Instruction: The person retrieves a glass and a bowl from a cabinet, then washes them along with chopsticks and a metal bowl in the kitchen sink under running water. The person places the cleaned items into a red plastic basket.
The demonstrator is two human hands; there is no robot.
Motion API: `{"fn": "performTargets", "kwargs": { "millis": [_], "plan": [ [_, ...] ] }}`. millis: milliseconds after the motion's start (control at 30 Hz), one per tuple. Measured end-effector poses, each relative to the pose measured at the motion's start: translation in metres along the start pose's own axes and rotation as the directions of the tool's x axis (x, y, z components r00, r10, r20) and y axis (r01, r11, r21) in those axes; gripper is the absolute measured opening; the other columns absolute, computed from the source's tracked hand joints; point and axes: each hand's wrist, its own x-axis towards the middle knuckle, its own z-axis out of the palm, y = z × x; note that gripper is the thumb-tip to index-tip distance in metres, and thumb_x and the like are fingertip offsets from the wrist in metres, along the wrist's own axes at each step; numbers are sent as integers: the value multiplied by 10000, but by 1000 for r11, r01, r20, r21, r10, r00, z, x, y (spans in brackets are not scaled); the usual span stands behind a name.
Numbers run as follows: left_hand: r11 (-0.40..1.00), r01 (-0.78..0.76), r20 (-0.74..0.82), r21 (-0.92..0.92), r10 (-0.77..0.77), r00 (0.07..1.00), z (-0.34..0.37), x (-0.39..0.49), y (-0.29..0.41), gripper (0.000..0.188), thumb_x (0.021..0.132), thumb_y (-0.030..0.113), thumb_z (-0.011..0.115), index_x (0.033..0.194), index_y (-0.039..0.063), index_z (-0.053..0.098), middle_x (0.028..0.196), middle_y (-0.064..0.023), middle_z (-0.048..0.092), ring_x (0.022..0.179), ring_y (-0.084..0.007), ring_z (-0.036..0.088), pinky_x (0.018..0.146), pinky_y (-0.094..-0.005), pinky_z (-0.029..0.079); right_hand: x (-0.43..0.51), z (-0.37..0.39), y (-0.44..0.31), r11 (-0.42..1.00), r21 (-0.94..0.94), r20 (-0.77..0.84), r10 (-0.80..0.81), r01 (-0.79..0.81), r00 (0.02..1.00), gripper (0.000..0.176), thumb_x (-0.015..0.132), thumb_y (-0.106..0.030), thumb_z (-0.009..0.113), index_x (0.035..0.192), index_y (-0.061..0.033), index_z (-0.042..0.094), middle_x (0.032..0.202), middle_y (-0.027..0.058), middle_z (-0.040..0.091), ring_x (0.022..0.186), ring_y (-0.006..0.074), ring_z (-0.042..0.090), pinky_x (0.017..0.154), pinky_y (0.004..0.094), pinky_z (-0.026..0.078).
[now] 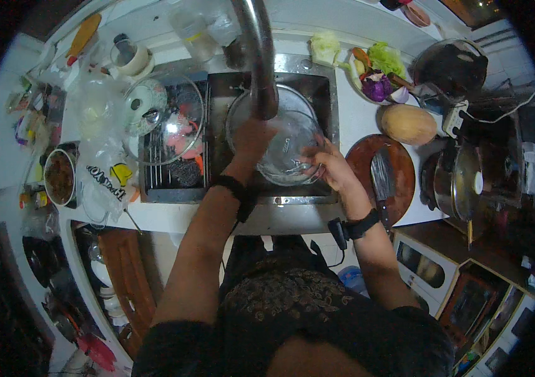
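A clear glass bowl (282, 162) is tilted under the faucet (260, 56), above the right basin of a steel sink (335, 108). My right hand (331, 162) grips its right side, with fingers spread along the rim. Blurred by motion, my left hand (254, 139) is at the bowl's left side below the spout. Its fingers are partly hidden, and whether it grips or rubs the glass is unclear. Behind the glass bowl, a larger round basin (298, 97) shows its pale rim in the sink. Both wrists wear black bands.
A glass lid (187, 101) lies over the left sink rack, near pink items and a black scouring pad (186, 173). On the right, a cleaver (381, 176) rests on a round cutting board (406, 188). Beyond are a squash (409, 124), a vegetable plate (354, 85) and a lidded pot (465, 181).
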Motion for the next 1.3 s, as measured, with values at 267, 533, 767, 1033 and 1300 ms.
{"fn": "performTargets", "kwargs": {
  "millis": [267, 533, 767, 1033, 1300],
  "plan": [
    [995, -87, -48, 41, 89, 995, 73, -52, 33, 483, 789, 227, 572, 1202, -20, 522, 1283, -209, 454, 1187, -383, 435, 953, -533, 352, -5, 9, 27, 994, 105, -100, 1, 9, 995, 592, 758, 5, 501, 1332, -58, 370, 1013, 109, 577, 846, 217, 636, 576, 279, 546],
    [567, 200, 352, -799, 172, 920, 55, -16, 42, 260, 850, 132, 533, 1072, -2, 542, 1109, -158, 574, 946, -302, 576, 862, -399, 458, -6, 4, 35, 994, 102, -111, -16, 27, 994, 586, 726, 30, 464, 1297, -78, 385, 1050, 116, 574, 883, 236, 626, 625, 310, 555],
    [823, -560, 205, 95, 534, 820, 81, 9, -17, 228, 872, 197, 564, 1030, 33, 547, 985, -132, 594, 896, -256, 591, 780, -369, 483, -11, 3, 25, 984, 143, -82, -98, 109, 992, 686, 716, 18, 491, 1365, -63, 285, 1106, 155, 573, 945, 258, 627, 664, 361, 567],
    [717, -420, 274, -556, 635, 722, 42, -47, 36, 392, 766, 286, 642, 1077, 59, 567, 984, -107, 563, 1002, -296, 554, 943, -456, 403, -4, -18, 8, 994, 33, -94, -101, 105, 990, 743, 728, -19, 521, 1421, -62, 255, 1099, 143, 546, 931, 261, 629, 654, 338, 550],
    [627, -741, 305, 241, 676, 671, -4, -51, -6, 258, 876, 160, 524, 1106, 81, 609, 1113, -105, 610, 1081, -308, 550, 1019, -474, 343, -6, 12, -46, 993, -68, -70, -99, 94, 993, 637, 875, -227, 526, 1439, -98, 260, 1202, 219, 525, 1078, 319, 568, 806, 412, 528]
  ]
}}
